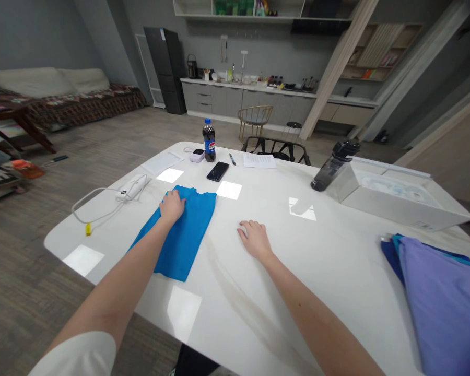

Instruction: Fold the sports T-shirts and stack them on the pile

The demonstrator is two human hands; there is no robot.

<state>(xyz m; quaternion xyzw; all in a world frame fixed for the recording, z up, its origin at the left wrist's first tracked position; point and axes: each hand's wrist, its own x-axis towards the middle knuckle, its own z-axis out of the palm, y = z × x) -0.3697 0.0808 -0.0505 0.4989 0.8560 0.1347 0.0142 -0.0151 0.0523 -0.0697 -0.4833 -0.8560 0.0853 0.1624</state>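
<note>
A bright blue folded garment (188,230) lies flat on the white table (282,292), left of the middle. My left hand (172,206) rests on its upper part, fingers slightly bent and the thumb apart, with no fold of cloth visibly gripped. To the right of the garment, my right hand (255,238) is palm down on the bare tabletop. Its fingers are loosely spread and hold nothing. Which garment the blue cloth is, I cannot tell. Just beyond it lies a black phone (218,171).
A cola bottle (209,142), a pen (232,159) and papers (259,161) are at the far edge. Left is a white power strip (133,188) with its cable. A dark drink bottle (334,166), a white box (399,196) and stacked purple and blue clothes (442,297) occupy the right.
</note>
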